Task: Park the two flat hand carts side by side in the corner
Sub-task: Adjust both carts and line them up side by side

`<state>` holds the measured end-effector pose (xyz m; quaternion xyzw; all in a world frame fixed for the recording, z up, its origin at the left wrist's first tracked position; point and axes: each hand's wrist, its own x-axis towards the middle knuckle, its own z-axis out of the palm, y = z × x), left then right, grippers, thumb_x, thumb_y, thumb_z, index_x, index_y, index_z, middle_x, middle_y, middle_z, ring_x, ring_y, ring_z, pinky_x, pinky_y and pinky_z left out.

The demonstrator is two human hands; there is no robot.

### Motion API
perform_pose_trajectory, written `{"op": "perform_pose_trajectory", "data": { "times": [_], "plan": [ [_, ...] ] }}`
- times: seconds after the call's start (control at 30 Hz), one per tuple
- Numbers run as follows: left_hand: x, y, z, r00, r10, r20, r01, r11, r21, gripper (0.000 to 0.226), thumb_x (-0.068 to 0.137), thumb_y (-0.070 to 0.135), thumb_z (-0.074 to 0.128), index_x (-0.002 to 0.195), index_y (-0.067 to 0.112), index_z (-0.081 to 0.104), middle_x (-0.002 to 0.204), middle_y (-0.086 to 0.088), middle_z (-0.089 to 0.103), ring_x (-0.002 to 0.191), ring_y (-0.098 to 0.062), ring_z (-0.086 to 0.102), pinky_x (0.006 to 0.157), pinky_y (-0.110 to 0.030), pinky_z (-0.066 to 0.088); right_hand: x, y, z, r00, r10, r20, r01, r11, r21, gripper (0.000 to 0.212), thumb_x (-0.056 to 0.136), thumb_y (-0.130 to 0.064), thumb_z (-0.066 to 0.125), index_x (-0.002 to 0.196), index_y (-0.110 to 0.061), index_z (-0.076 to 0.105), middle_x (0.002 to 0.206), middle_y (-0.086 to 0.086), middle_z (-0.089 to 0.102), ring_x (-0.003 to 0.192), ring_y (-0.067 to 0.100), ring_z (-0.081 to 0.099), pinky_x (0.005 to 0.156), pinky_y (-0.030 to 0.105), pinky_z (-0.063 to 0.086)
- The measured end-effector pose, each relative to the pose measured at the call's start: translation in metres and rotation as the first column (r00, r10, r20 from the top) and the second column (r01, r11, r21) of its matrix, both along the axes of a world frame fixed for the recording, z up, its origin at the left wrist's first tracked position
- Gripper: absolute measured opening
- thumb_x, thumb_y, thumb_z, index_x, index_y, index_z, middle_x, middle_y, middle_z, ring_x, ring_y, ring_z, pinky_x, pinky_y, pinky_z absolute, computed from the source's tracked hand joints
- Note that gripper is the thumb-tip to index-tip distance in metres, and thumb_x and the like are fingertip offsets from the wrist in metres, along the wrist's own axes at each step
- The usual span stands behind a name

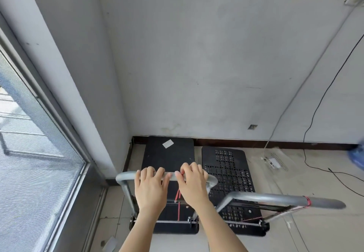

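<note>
Two flat hand carts stand side by side in the corner, front ends towards the wall. The left cart (167,155) has a solid black deck with a white sticker, and its front edge touches the dark skirting. The right cart (226,173) has a perforated black deck and stops a little short of the wall. My left hand (150,186) and my right hand (192,184) both rest over the left cart's grey handle bar (123,178), fingers curled on it. A red cord hangs from that bar. The right cart's grey handle (285,198), wrapped with red cord, is untouched.
A grey pillar and a glazed window frame (65,153) bound the left side. A black cable (307,153) runs down the wall and across the tiled floor on the right. A clear plastic bag (275,162) lies on the floor there, with a blue object (357,158) at the right edge.
</note>
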<state>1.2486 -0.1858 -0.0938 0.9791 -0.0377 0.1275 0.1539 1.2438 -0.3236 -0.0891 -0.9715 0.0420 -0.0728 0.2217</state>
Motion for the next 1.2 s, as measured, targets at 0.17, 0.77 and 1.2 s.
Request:
{"op": "perform_pose_trajectory", "data": {
  "times": [0.17, 0.77, 1.2],
  "plan": [
    [0.0, -0.01, -0.002, 1.0, 0.001, -0.032, -0.001, 1.0, -0.001, 0.039, 0.088, 0.045, 0.036, 0.085, 0.021, 0.067, 0.078, 0.0, 0.056, 0.081, -0.027, 0.056, 0.093, -0.046, 0.038, 0.002, -0.009, 0.004, 0.998, 0.02, -0.064, -0.023, 0.999, -0.034, 0.041, 0.086, -0.05, 0.017, 0.088, -0.022, 0.046, 0.089, -0.006, 0.042, 0.089, 0.018, 0.037, 0.084, 0.034, 0.027],
    [0.004, -0.193, 0.131, 0.97, -0.197, -0.144, 0.188, 0.979, -0.076, 0.046, 0.092, 0.055, 0.039, 0.113, 0.023, 0.064, 0.106, 0.001, 0.069, 0.102, -0.02, 0.059, 0.079, -0.032, 0.042, -0.008, -0.21, 0.145, 0.983, -0.123, -0.135, 0.096, 0.978, -0.187, 0.042, 0.098, -0.045, 0.032, 0.124, -0.015, 0.047, 0.127, 0.009, 0.047, 0.116, 0.028, 0.036, 0.088, 0.039, 0.04],
    [-0.065, -0.397, 0.103, 0.943, -0.265, -0.203, 0.275, 0.961, 0.023, 0.045, 0.094, 0.053, 0.036, 0.105, 0.021, 0.065, 0.099, 0.002, 0.067, 0.096, -0.019, 0.058, 0.081, -0.033, 0.043, -0.092, -0.393, 0.109, 0.961, -0.166, -0.219, 0.124, 0.973, -0.195, 0.042, 0.099, -0.044, 0.03, 0.122, -0.016, 0.05, 0.126, 0.005, 0.05, 0.116, 0.025, 0.042, 0.093, 0.039, 0.039]
  ]
}}
